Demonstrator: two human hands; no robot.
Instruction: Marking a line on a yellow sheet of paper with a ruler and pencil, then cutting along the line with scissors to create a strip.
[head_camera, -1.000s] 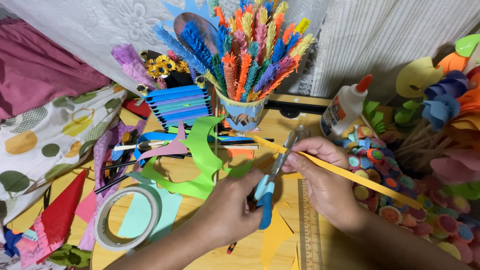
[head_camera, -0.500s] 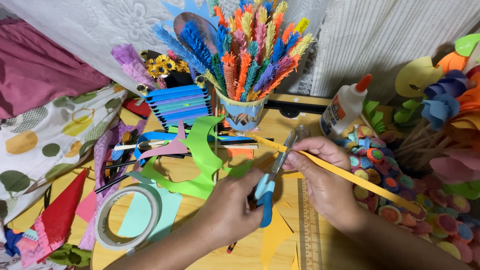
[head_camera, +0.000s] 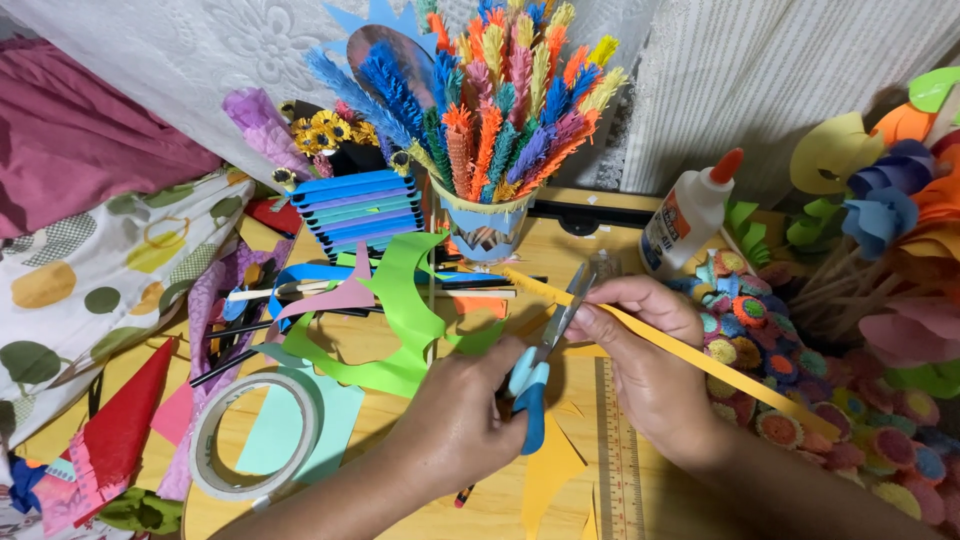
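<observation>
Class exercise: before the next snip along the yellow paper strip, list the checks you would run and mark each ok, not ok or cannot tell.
1. Left hand grips the blue-handled scissors: ok.
2. Right hand holds the yellow paper strip: ok.
3. Blades meet the strip near its end: ok.
4. Right fingertips clear of the blades: not ok, very close.
5. Blades open wide enough: cannot tell.
6. Glue bottle capped and upright, out of the way: ok.

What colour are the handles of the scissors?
Blue, seen in the head view: the scissors are worked by the left hand.
</observation>
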